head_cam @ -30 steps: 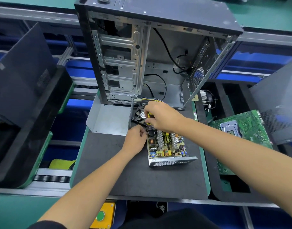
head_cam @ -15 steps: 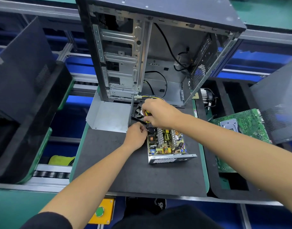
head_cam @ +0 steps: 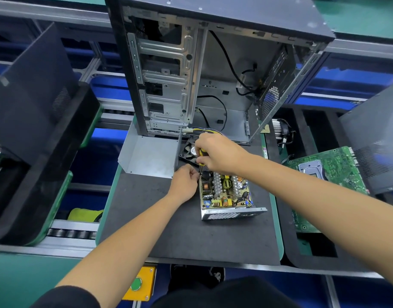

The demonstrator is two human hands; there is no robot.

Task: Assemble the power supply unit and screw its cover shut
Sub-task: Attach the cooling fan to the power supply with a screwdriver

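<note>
The right hand [head_cam: 220,155] is curled around a yellow-and-black screwdriver [head_cam: 200,152], its shaft pointing down at the far left corner of the open power supply unit [head_cam: 226,193]. The unit lies on the table [head_cam: 180,236] just below that hand. The left hand [head_cam: 184,182] sits beside the unit's left edge, fingertips pinched together at the screwdriver tip. The grey cover [head_cam: 151,155] lies beyond the left hand.
</note>
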